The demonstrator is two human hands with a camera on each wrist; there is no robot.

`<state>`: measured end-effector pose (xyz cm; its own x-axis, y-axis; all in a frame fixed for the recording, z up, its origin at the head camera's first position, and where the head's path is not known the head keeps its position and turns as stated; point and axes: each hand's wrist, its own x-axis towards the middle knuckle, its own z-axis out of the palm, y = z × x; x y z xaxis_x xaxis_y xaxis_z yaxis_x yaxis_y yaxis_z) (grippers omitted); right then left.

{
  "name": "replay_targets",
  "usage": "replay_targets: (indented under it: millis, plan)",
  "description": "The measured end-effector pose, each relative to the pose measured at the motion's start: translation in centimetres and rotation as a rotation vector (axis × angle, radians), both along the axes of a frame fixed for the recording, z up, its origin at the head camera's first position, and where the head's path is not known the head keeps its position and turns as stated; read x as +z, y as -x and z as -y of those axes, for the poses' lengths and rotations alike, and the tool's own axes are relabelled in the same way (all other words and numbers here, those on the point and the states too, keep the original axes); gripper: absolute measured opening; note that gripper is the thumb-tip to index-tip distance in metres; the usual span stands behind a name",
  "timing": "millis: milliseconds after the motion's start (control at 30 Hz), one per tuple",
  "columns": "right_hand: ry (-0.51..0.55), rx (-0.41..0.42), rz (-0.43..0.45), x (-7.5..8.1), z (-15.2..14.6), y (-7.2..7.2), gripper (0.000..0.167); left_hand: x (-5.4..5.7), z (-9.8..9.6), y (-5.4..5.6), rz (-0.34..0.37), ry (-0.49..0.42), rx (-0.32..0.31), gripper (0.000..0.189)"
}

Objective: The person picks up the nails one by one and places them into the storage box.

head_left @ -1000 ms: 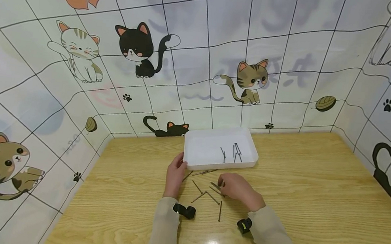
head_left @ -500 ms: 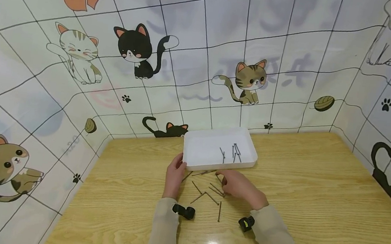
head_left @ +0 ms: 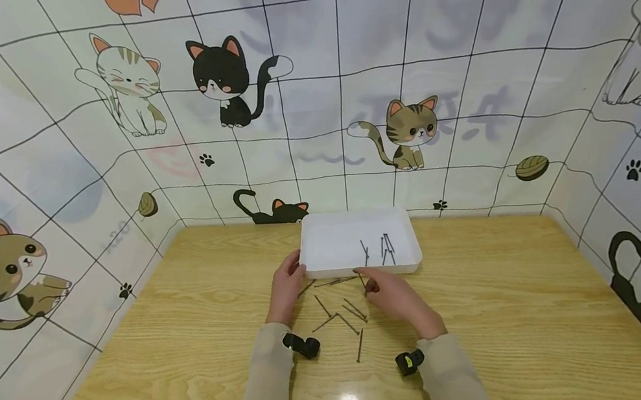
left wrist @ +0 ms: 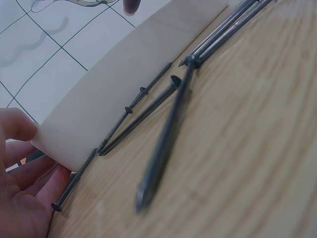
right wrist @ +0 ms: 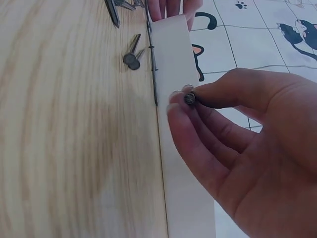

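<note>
A white shallow tray (head_left: 329,243) stands on the table near the wall. My left hand (head_left: 285,289) grips its near left corner, with the thumb and fingers about the corner in the left wrist view. Between the thumb and fingertips of my right hand (head_left: 399,298) is a nail (right wrist: 189,98), its round head facing the right wrist camera. That hand is at the front wall of the tray, above the table. Several dark nails (head_left: 388,249) lie inside the tray, in its right half. Before it, several loose nails (head_left: 360,346) are scattered on the wood between my hands.
The wooden table (head_left: 518,325) reaches back to a tiled wall (head_left: 307,107) printed with cartoon cats. Some nails (left wrist: 134,105) lie right along the foot of the tray's front wall. Each wrist carries a small black camera (head_left: 409,362).
My right hand has lifted a nail from the group on the table and moved it forward to the tray's front edge. The left hand has stayed at the corner.
</note>
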<state>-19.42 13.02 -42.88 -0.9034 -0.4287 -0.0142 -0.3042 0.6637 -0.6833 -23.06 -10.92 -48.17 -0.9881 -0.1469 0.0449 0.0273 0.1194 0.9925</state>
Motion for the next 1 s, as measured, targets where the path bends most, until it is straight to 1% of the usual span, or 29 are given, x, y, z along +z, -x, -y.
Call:
replay_targets:
  millis: [133, 200, 333, 367, 433, 567, 600, 767, 933, 1000]
  plan:
    - [0.039, -0.011, -0.013, -0.2, -0.5, 0.4, 0.052, 0.0, -0.1, 0.0, 0.009, 0.011, 0.012, 0.043]
    - [0.085, -0.019, -0.009, -0.1, -0.6, 0.5, 0.053, 0.0, -0.1, 0.0, 0.014, 0.018, 0.018, 0.043]
    - [0.157, -0.074, -0.015, 0.4, -0.7, 0.7, 0.052, 0.2, 0.0, 0.2, 0.013, 0.021, 0.018, 0.042]
    - [0.169, -0.089, -0.023, 0.5, -0.7, 0.8, 0.052, 0.6, 0.0, 0.0, 0.013, 0.019, 0.01, 0.042]
    - [0.177, -0.116, -0.036, 0.7, -0.9, 0.9, 0.051, 0.7, 0.1, 0.1, 0.008, 0.014, 0.001, 0.042]
    - [0.187, -0.141, -0.052, 0.7, -1.1, 1.1, 0.052, 0.6, 0.1, 0.1, 0.002, 0.002, -0.008, 0.044]
    - [0.19, -0.143, -0.057, 0.6, -1.1, 1.3, 0.052, 0.3, 0.2, 0.3, -0.002, 0.002, -0.003, 0.043]
    - [0.212, -0.178, -0.073, 0.2, -1.0, 2.2, 0.054, 0.4, 0.0, 0.1, -0.005, -0.001, -0.004, 0.043]
    - [0.236, -0.199, -0.088, -0.1, -0.3, 3.4, 0.053, 0.4, 0.1, 0.0, -0.007, 0.002, -0.002, 0.042]
    - [0.261, -0.215, -0.096, -0.2, 0.1, 3.8, 0.054, 0.4, 0.1, 0.0, -0.009, 0.005, -0.001, 0.043]
